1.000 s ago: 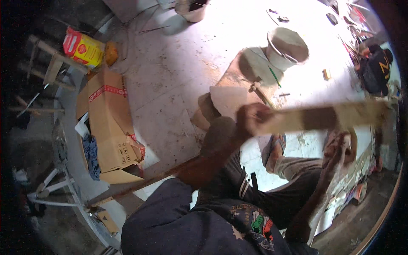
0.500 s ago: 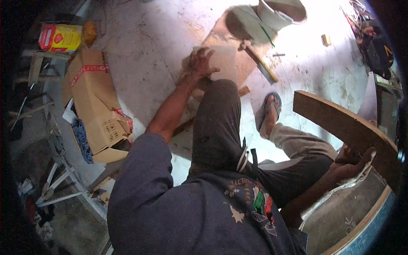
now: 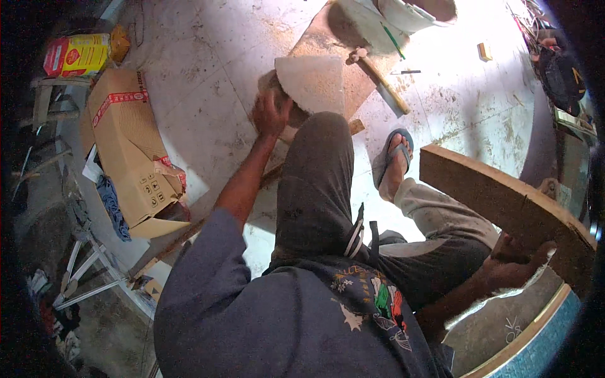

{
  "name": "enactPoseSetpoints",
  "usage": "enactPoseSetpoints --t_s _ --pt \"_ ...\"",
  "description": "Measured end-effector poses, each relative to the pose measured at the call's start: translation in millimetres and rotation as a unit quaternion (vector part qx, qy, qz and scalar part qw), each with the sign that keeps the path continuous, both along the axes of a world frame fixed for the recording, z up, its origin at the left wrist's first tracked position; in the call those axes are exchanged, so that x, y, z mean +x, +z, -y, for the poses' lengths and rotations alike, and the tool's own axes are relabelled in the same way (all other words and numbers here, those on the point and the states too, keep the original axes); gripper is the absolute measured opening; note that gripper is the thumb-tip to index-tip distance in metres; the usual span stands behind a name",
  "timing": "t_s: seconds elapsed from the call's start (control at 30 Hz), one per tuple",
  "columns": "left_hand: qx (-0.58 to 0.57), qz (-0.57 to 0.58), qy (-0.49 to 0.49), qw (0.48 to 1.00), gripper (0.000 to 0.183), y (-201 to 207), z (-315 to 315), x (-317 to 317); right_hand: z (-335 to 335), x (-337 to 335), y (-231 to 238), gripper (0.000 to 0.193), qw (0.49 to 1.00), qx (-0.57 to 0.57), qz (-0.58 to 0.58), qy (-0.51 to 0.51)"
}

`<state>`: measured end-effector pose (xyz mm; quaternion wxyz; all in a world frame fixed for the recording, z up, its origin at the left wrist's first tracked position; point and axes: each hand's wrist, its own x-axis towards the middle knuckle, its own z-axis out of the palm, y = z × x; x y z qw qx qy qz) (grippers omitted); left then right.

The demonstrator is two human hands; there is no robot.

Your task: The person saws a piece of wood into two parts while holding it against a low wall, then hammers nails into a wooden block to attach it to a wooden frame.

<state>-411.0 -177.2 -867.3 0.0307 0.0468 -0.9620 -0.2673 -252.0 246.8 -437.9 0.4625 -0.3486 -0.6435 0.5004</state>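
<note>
My left hand (image 3: pixel 271 114) reaches forward past my knee and grips the lower left corner of a pale wooden piece (image 3: pixel 313 82) with a rounded edge, which lies on a brown board (image 3: pixel 328 38) on the floor. My right hand (image 3: pixel 513 264) is low at the right and holds the near end of a long curved wooden plank (image 3: pixel 498 195). The plank slants up and to the left above my right leg. My foot in a blue sandal (image 3: pixel 394 157) rests on the floor between the two.
A hammer (image 3: pixel 381 79) with a wooden handle, a green pencil (image 3: pixel 394 41) and a white bucket (image 3: pixel 409 12) lie beyond the pale piece. A cardboard box (image 3: pixel 129 151) and a yellow and red packet (image 3: pixel 79 53) stand at the left. A metal frame (image 3: pixel 88 271) is at the lower left.
My left hand let go of the plank, dropped to the floor and now grips the pale piece. My right hand has carried the plank down to the right side.
</note>
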Motion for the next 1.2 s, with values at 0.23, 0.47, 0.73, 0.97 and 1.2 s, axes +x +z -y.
enactPoseSetpoints --t_s 0.23,0.47,0.73,0.97,1.2 --pt "-0.126 0.317 -0.27 0.9 0.068 3 85 183 3 -2 3 0.076 0.995 0.036 0.055 -0.069" --pt "-0.077 0.243 -0.216 0.942 0.053 64 87 151 -6 0 7 0.075 0.999 0.009 -0.01 0.038" --pt "0.184 0.291 -0.172 0.923 0.06 48 152 33 14 -15 1 0.063 0.993 -0.039 -0.041 0.108" --pt "0.302 0.392 -0.116 0.861 0.06 13 153 -11 -51 4 -53 0.06 0.982 0.132 0.07 0.112" --pt "0.137 0.168 0.047 0.975 0.058 70 146 2 98 -74 -47 0.04 0.927 -0.228 0.013 0.296"
